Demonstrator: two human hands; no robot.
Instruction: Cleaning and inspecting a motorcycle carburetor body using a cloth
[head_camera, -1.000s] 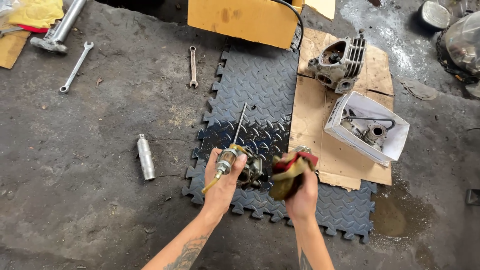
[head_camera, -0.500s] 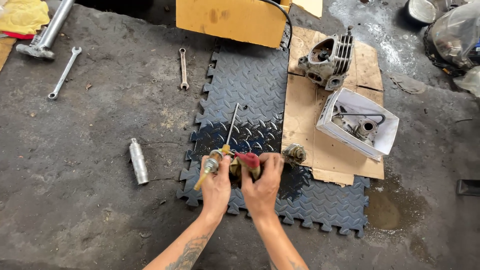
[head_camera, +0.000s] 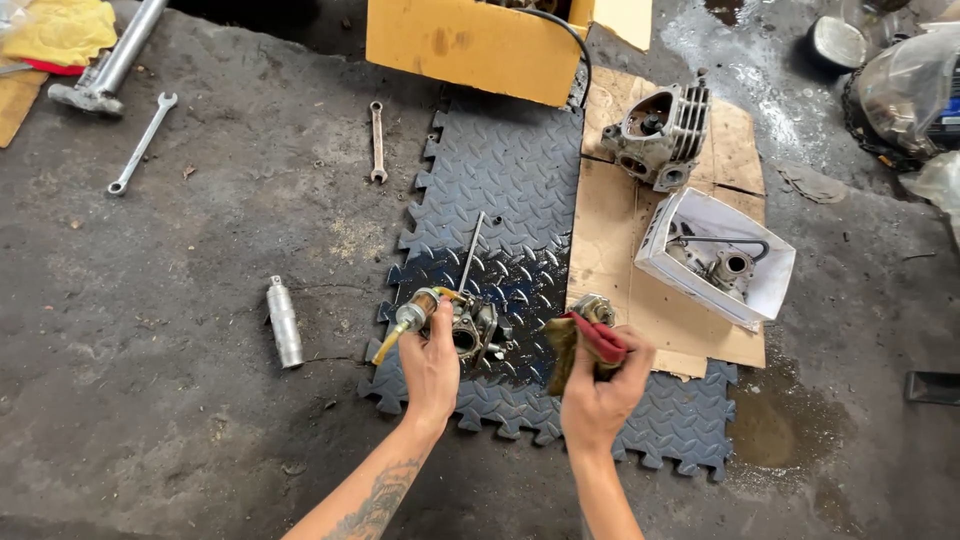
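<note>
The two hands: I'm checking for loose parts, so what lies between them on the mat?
In the head view, only bare black mat shows between the left hand, holding the carburetor, and the right hand, holding a rag.

Even, soft daylight is falling across a sharply focused overhead view.

Shadows are staying faint and short. Wet concrete (head_camera: 720, 40) in the upper right of the frame is glaring pale, and the oily foam mat (head_camera: 500, 180) at centre is glinting; the edges are bending slightly.
</note>
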